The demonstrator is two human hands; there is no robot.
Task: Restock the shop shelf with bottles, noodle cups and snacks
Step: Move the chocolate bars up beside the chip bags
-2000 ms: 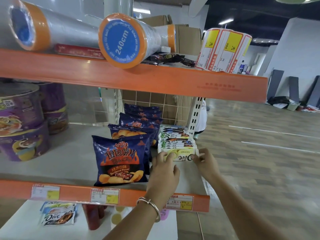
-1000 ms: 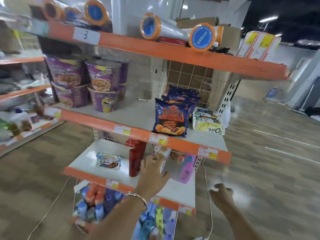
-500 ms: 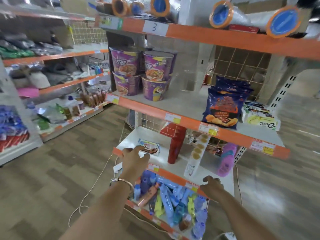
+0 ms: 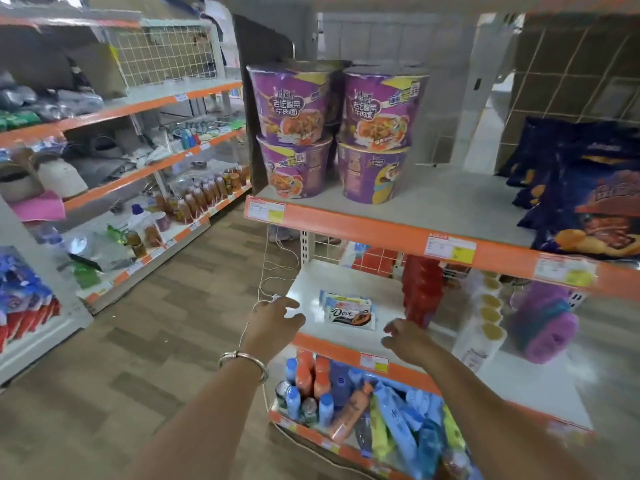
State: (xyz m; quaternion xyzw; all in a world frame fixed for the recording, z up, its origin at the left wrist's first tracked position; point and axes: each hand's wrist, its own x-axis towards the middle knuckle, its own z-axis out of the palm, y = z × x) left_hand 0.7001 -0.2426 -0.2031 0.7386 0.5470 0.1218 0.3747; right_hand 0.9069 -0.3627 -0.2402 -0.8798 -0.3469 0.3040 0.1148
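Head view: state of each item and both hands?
Left hand: open, empty.
Right hand: open, empty.
Noodle cups: upright, stacked two high.
Chip bags: standing in a row.
Dove bars: lying flat, stacked.
Bottles: some upright, some lying.
Red pack: upright.

Holding left hand [image 4: 273, 318], bracelet [image 4: 242, 360] at the wrist, just left of the Dove packs [image 4: 349, 313], fingers spread and empty. Holding right hand [image 4: 407, 337] just right of the Dove packs and nearer the camera, fingers loosely bent, likewise empty. Showing the Dove packs lying flat on a white shelf [image 4: 311, 289], with red packs [image 4: 420, 292] standing to their right and a purple bundle [image 4: 543, 323] farther right. Showing purple noodle cups [image 4: 332, 133] stacked two high on the level above the Dove packs, blue crisp bags [image 4: 588, 202] up and to the right, and bottles [image 4: 311, 386] crowding the level below.
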